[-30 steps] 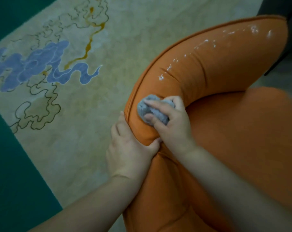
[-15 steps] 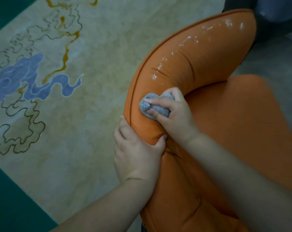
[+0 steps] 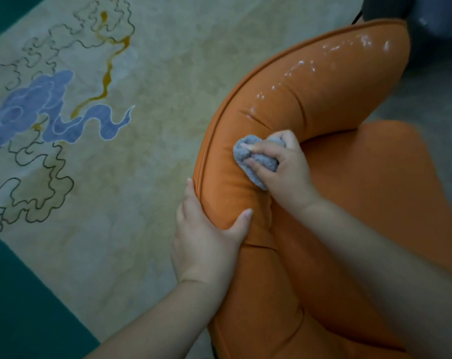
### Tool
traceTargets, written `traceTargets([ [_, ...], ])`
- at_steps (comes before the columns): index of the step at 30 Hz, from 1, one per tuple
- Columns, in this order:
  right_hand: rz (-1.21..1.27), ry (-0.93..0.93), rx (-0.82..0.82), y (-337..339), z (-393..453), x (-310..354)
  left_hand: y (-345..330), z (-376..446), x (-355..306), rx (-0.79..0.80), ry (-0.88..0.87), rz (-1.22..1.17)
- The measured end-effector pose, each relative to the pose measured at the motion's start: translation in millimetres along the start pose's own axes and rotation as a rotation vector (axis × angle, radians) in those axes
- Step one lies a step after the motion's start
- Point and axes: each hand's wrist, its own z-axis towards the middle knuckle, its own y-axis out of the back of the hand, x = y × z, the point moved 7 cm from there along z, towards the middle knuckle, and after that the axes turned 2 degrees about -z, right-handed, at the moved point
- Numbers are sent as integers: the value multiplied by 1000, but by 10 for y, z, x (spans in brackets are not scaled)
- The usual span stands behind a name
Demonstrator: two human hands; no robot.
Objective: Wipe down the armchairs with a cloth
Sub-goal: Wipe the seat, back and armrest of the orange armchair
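An orange armchair (image 3: 323, 104) fills the right half of the view, its curved padded backrest arching from the lower middle to the upper right. White wet streaks (image 3: 302, 66) glisten along the top of the backrest. My right hand (image 3: 284, 167) grips a bunched grey cloth (image 3: 251, 161) and presses it on the backrest's top. My left hand (image 3: 206, 242) grips the backrest's outer edge just below, thumb on top, fingers wrapped behind and hidden.
A beige rug (image 3: 147, 125) with blue cloud shapes and yellow lines covers the floor at the left, bordered by dark green (image 3: 17, 294). A dark object (image 3: 432, 19) stands behind the chair at the top right.
My right hand has slid the cloth a little along the backrest top, with more cloth showing under the fingers. The left hand keeps its grip. The camera shifted slightly.
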Motion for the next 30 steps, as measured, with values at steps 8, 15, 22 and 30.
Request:
traceTargets([
  [8,15,-209,-285,221,655,-274,-110,651,-280,117,-165,27],
  [15,26,-70,-261,-72,236,-3,-263,1142,-600,266,-273,58],
  [22,-118,-216,-442,244,1073,-287,-364,1355,-780,374,-408,91],
  [30,-157,-71,-240,62,850,-107,-457,1565,-946,506,-504,67],
])
